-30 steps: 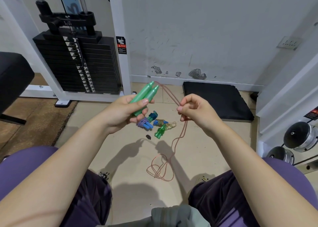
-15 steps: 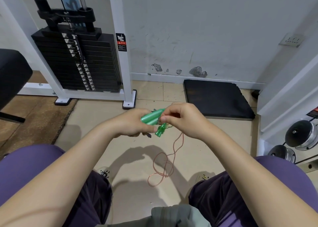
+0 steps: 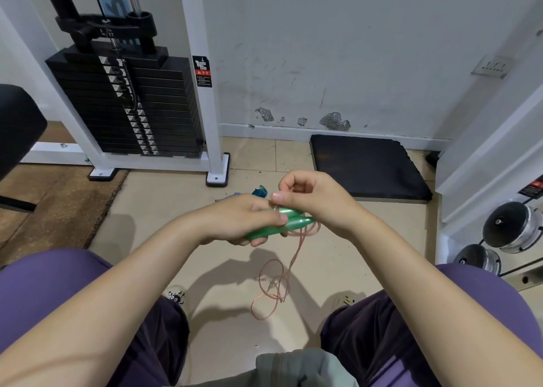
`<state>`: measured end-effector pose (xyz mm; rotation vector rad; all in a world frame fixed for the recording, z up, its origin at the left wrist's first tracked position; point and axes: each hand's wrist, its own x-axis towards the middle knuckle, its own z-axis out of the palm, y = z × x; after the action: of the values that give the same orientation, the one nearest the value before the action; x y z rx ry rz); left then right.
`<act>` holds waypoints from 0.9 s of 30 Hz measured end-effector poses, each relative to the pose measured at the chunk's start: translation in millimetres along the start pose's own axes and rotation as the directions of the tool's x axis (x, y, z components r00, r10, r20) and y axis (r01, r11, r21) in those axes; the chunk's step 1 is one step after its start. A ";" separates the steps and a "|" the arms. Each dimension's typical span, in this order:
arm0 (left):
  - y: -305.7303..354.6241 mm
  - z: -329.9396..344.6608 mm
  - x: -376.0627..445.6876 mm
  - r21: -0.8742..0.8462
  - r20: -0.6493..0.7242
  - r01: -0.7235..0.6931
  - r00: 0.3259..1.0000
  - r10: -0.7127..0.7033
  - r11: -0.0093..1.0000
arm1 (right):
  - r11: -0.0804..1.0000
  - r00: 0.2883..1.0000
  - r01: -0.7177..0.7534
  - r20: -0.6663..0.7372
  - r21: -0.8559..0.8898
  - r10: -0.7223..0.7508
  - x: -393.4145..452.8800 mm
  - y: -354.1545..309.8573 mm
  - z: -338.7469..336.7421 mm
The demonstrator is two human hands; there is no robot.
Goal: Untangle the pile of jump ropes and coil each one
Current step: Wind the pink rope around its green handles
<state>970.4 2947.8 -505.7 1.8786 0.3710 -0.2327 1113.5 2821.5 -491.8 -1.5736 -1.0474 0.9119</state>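
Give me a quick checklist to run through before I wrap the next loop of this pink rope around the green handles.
1. Both green handles held together in the left hand: ok.
2. Right hand pinching the pink rope at the handles: ok.
3. Wraps already on the handles sitting snug: cannot tell, the hands cover them.
4. Hanging rope free of knots: not ok, it bunches into crossed loops near the floor.
5. Hanging rope clear of the other ropes: ok; the blue handle lies beyond the hands, apart from it.
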 end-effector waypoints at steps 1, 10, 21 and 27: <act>-0.1 -1.7 0.2 -0.035 -0.029 -0.006 1.000 0.005 0.999 | 0.999 1.000 -0.010 -0.007 0.045 0.010 0.3 1.1 -2.0; -9.0 -17.3 -2.0 -0.303 -0.305 -0.206 0.946 0.110 0.930 | 0.993 0.999 -0.014 0.052 0.121 0.008 -0.4 6.4 -9.3; -6.6 -3.1 1.9 -0.203 -0.135 -0.114 0.987 0.087 0.972 | 0.990 0.999 0.033 -0.042 0.135 -0.028 1.1 8.8 -0.6; -2.3 -5.3 -3.9 -0.187 -0.066 -0.101 0.994 0.091 0.977 | 0.995 1.000 0.024 -0.022 0.094 -0.022 0.1 6.7 -2.2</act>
<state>965.9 2952.9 -504.7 1.7120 0.3283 -0.0755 1116.8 2820.0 -497.8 -1.4874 -0.9921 0.9138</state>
